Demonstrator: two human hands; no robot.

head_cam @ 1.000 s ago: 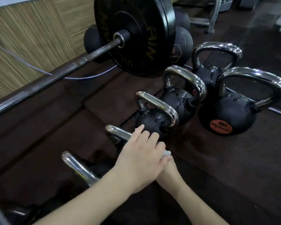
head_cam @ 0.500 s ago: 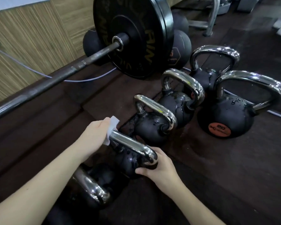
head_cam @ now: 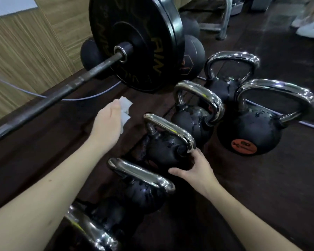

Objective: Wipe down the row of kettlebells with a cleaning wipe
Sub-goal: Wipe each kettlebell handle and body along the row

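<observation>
A diagonal row of black kettlebells with chrome handles runs from the bottom left to the upper right on the dark floor. My left hand (head_cam: 108, 125) holds a white cleaning wipe (head_cam: 125, 111) in the air, left of the third kettlebell (head_cam: 168, 142). My right hand (head_cam: 194, 169) grips that kettlebell's body just below the near end of its chrome handle. The second kettlebell (head_cam: 143, 185) stands in front of it, and the nearest one (head_cam: 91, 227) is partly cut off at the bottom. Behind stand the fourth kettlebell (head_cam: 196, 113) and two bigger ones (head_cam: 252, 131) (head_cam: 227, 77). Their black bodies look wet.
A barbell (head_cam: 62, 93) with a big black plate (head_cam: 136, 42) lies across the left, close behind the row. Black balls (head_cam: 190, 57) sit behind the plate. A grey cable (head_cam: 80, 98) runs along the wooden wall. White shoes (head_cam: 310, 26) stand at the top right.
My left hand with the wipe has lifted off the second kettlebell's handle and moved up and away. My right hand has shifted from the second kettlebell to the third.
</observation>
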